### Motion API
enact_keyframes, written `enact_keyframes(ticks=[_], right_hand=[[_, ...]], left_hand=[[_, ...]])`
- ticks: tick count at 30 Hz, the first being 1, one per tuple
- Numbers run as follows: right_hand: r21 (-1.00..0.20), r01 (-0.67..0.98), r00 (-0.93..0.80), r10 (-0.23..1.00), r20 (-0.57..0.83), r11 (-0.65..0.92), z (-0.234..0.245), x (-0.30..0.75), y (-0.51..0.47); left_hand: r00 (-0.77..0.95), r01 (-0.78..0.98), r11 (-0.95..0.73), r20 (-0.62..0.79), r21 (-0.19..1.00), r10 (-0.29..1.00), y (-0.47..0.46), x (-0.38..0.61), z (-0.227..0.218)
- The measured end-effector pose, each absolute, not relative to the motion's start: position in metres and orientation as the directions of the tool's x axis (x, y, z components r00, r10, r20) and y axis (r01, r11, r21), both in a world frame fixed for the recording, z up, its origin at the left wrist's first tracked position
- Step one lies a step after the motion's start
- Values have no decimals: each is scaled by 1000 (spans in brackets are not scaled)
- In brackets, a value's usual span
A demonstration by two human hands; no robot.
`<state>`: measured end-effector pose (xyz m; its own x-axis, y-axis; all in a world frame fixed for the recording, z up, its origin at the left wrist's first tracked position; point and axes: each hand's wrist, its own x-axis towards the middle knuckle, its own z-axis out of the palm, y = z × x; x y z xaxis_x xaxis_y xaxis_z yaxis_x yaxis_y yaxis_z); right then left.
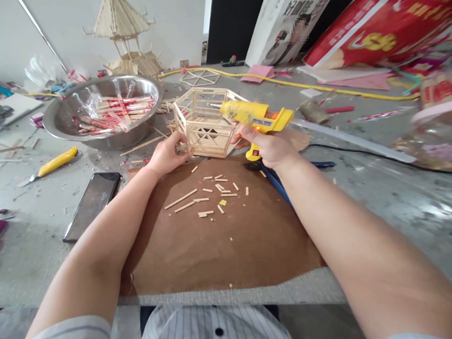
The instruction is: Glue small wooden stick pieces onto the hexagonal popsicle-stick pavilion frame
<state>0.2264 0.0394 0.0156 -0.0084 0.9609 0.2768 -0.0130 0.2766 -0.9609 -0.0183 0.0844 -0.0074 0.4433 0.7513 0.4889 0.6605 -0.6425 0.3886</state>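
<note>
My right hand (264,143) is wrapped round the handle of a yellow glue gun (255,115), whose nozzle points left over a wooden stick frame (205,135). This frame is many-sided, with open lattice walls, and stands at the far edge of a brown sheet (222,254). At its near left corner, the fingers of my left hand (170,154) pinch the sticks. Short cut stick pieces (227,192) lie scattered on the sheet in front. Blue-handled pliers (277,184) lie partly hidden beneath my right forearm.
A steel bowl (103,112) of wrapped chopsticks stands at the left, near a yellow utility knife (57,162) and a phone (92,205). Behind are a stick pagoda (125,39), a flat stick hexagon (200,77) and a yellow cord (297,85). A red bag (384,22) leans back right.
</note>
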Motion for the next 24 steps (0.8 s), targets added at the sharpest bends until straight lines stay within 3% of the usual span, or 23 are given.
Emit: enact_keyframes(ticks=[24], right_hand=[[-956,-26,-5,957,292,291,15,227,40]], left_hand=[[451,663,-642,478,385,753,84,-18,-6]])
